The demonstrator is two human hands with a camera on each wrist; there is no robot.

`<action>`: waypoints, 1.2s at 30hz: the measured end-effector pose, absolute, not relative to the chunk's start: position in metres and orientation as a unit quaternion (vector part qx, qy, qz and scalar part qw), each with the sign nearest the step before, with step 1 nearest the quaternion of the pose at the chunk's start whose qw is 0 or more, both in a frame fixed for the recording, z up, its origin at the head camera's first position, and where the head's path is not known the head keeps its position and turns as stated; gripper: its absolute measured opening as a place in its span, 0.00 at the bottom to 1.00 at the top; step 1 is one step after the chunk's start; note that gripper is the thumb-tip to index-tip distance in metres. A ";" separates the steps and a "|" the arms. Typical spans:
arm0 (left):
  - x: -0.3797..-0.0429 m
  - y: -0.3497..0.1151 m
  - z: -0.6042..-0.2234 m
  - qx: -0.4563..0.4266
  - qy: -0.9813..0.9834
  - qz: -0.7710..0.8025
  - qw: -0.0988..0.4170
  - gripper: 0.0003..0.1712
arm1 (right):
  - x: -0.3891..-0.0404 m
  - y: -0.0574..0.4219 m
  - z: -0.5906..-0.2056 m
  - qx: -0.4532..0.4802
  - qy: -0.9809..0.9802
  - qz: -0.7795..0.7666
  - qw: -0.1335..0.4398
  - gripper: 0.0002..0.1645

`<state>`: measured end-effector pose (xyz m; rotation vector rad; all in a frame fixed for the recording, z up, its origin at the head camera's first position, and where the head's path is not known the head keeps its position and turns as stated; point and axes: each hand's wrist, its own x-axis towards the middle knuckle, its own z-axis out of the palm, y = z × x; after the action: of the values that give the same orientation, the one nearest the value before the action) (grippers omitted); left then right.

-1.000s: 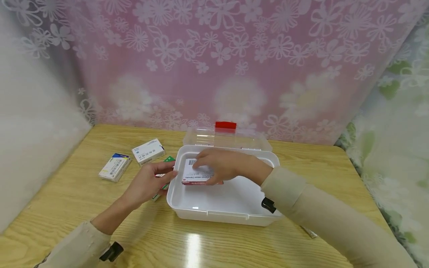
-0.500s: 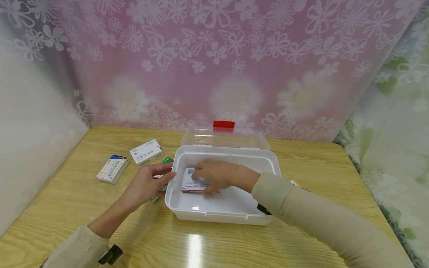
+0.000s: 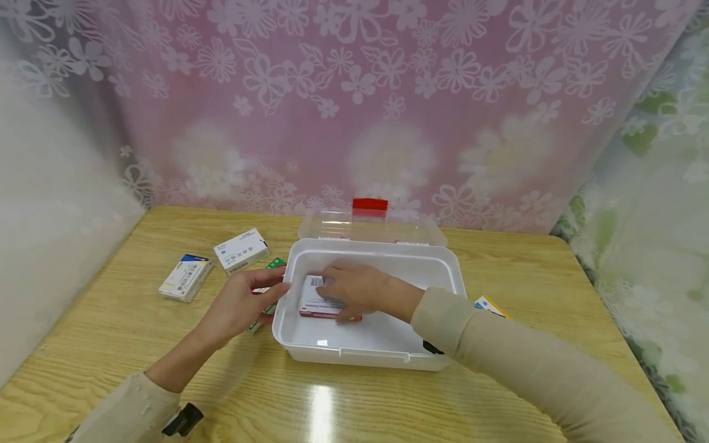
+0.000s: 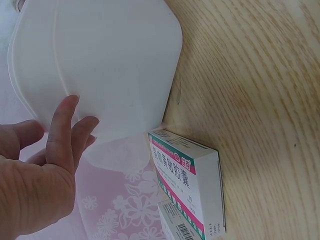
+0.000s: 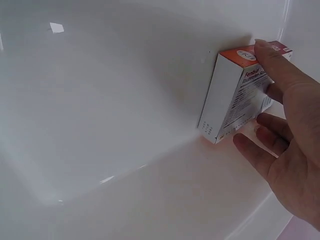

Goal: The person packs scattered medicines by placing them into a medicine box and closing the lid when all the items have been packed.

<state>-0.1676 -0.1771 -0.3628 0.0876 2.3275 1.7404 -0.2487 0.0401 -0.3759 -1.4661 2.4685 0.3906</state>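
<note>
In the head view my right hand (image 3: 360, 289) reaches down into an open white plastic storage box (image 3: 376, 359). Its thumb and fingers are around a white medicine box (image 3: 316, 303) with a red-orange side, which lies at the left end of the floor. The right wrist view shows the thumb on the medicine box's (image 5: 232, 102) orange side and a finger at its printed face; other fingers extend past its edge. My left hand (image 3: 238, 304) pinches the storage box's left wall, thumb over the rim, fingers outside, as the left wrist view of this wall (image 4: 110, 65) also shows.
A green-and-white capsule box (image 4: 185, 185) lies just left of the storage box. Beyond are a white carton (image 3: 242, 249) and a blue-topped carton (image 3: 185, 280). Another carton (image 3: 490, 306) is partly behind the right sleeve. The clear lid (image 3: 321, 224) with red latch (image 3: 370, 206) hangs open behind.
The right hand has lowered the medicine box toward the storage box floor, nearer the front. Over the last half second it has barely moved. The left hand keeps its place on the wall.
</note>
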 end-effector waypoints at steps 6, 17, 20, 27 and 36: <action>-0.169 -0.173 -0.363 0.031 0.793 0.597 0.121 0.26 | -0.248 0.046 -0.374 -0.507 0.842 0.145 0.113 0.39; -0.171 -0.166 -0.364 0.043 0.778 0.613 0.126 0.26 | -0.252 0.059 -0.366 -0.490 0.849 0.116 0.159 0.41; -0.172 -0.164 -0.363 0.041 0.781 0.610 0.129 0.26 | -0.252 0.063 -0.356 -0.460 0.862 0.092 0.191 0.39; -0.170 -0.168 -0.360 0.032 0.800 0.586 0.122 0.26 | -0.251 0.083 -0.303 -0.425 0.882 0.015 0.203 0.36; -0.163 -0.175 -0.358 0.032 0.800 0.588 0.113 0.28 | -0.248 0.154 -0.264 -0.392 0.910 -0.075 0.114 0.30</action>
<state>-0.1634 -0.1751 -0.3585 0.0937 2.3484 1.7246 -0.2480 0.1538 -0.2636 -1.1494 2.6678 -0.2195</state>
